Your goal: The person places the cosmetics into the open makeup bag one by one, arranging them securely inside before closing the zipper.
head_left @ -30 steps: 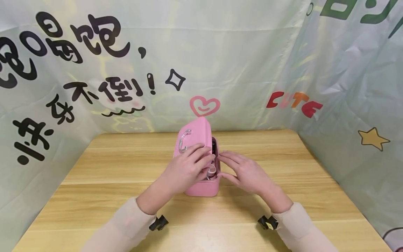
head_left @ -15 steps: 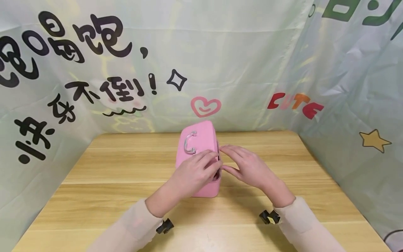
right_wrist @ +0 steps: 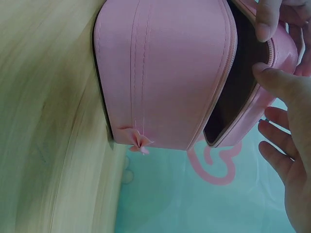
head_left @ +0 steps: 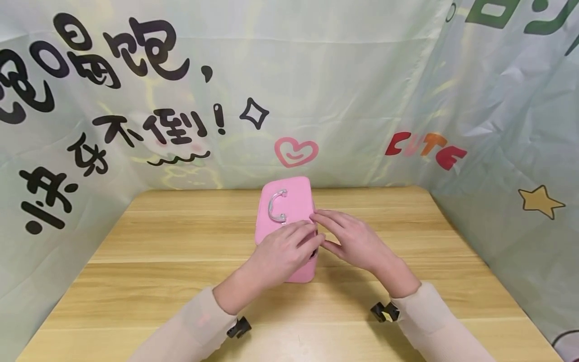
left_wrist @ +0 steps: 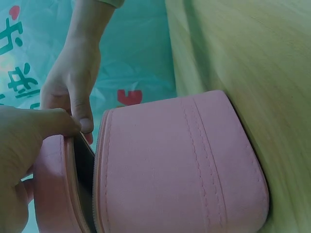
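A pink zippered cosmetic case [head_left: 300,274] stands on the table, its lid [head_left: 294,201] tilted down over it with a gap along the right side. My left hand [head_left: 285,254] holds the lid's right edge, thumb at the zipper rim and fingers over the top. At that same edge, my right hand [head_left: 357,241] touches with its fingertips, fingers fairly straight. The right wrist view shows the right thumb [right_wrist: 274,77] on the lid's rim and the dark interior [right_wrist: 243,73] through the gap. The contents are hidden.
A clear carrying handle [head_left: 277,206] sits on the lid. A small pink bow [right_wrist: 138,141] hangs on the case's side. The wooden table [head_left: 181,236] meets a printed fabric backdrop [head_left: 344,100] at its back and sides.
The lid has come down and to the right over the case, hiding the items seen inside earlier. My left hand has moved right with it; the right hand has stayed near the edge.
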`<control>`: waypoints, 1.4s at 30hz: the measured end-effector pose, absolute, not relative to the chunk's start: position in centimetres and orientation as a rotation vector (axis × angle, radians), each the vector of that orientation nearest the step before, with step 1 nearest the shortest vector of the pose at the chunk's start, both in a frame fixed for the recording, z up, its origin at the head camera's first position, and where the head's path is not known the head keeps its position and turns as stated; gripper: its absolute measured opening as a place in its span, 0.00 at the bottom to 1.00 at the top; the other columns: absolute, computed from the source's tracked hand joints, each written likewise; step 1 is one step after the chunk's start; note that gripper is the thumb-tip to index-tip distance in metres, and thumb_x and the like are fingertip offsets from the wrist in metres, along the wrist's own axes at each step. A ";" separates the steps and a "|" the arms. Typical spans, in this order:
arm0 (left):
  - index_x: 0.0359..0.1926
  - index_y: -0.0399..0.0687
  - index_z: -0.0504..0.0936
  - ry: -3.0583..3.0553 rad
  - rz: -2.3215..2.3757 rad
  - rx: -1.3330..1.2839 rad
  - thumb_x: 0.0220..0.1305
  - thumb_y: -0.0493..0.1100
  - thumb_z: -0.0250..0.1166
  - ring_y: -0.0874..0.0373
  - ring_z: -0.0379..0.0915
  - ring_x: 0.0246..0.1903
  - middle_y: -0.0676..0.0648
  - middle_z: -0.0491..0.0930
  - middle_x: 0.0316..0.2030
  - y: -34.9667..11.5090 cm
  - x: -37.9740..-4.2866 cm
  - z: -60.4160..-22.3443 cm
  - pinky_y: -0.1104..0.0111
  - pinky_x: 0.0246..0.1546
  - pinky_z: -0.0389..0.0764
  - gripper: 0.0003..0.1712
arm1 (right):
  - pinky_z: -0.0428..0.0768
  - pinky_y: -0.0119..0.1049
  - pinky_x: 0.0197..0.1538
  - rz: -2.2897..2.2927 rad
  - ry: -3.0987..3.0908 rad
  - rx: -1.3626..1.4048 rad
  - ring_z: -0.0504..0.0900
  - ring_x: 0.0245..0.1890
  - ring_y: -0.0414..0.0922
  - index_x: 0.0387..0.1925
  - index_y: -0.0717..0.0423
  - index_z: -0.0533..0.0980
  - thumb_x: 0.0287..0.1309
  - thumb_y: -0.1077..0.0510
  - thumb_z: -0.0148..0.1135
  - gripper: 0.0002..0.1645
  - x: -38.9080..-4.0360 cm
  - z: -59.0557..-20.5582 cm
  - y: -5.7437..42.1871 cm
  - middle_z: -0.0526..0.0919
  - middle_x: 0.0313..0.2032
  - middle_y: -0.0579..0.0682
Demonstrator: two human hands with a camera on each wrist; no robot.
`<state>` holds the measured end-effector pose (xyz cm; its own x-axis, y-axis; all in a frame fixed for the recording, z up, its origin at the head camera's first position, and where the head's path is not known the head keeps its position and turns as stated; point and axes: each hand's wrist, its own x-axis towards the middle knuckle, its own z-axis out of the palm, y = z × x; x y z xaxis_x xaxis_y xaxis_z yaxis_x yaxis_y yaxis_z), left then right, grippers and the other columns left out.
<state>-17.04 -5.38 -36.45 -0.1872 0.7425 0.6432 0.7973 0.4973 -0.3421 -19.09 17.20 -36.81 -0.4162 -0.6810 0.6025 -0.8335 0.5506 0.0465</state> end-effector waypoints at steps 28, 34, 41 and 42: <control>0.52 0.41 0.82 -2.157 -0.399 -1.204 0.60 0.48 0.69 0.50 0.76 0.55 0.44 0.82 0.52 -9.7 -17.5 -38.1 0.61 0.62 0.73 0.22 | 0.81 0.45 0.54 0.251 -2.087 1.294 0.80 0.54 0.49 0.57 0.60 0.76 0.49 0.56 0.75 0.33 -19.3 -37.8 18.0 0.79 0.57 0.54; 0.50 0.43 0.83 -2.156 -0.366 -1.222 0.61 0.49 0.68 0.50 0.77 0.53 0.45 0.83 0.50 -9.5 -17.6 -38.2 0.61 0.62 0.73 0.20 | 0.80 0.44 0.56 0.293 -2.115 1.316 0.80 0.55 0.49 0.55 0.59 0.77 0.55 0.55 0.71 0.27 -18.8 -38.0 18.1 0.81 0.54 0.52; 0.50 0.43 0.83 -2.154 -0.366 -1.224 0.61 0.48 0.68 0.51 0.76 0.53 0.46 0.83 0.50 -9.5 -17.7 -38.2 0.61 0.62 0.73 0.20 | 0.78 0.46 0.59 0.358 -2.139 1.300 0.78 0.57 0.49 0.53 0.58 0.79 0.70 0.48 0.49 0.23 -18.2 -37.6 17.3 0.81 0.54 0.51; 0.50 0.43 0.83 -2.156 -0.364 -1.223 0.61 0.48 0.68 0.51 0.76 0.53 0.46 0.83 0.50 -9.5 -17.7 -38.3 0.61 0.62 0.72 0.20 | 0.78 0.46 0.59 0.369 -2.144 1.298 0.78 0.57 0.49 0.53 0.57 0.79 0.70 0.46 0.48 0.24 -18.1 -37.6 17.1 0.81 0.54 0.52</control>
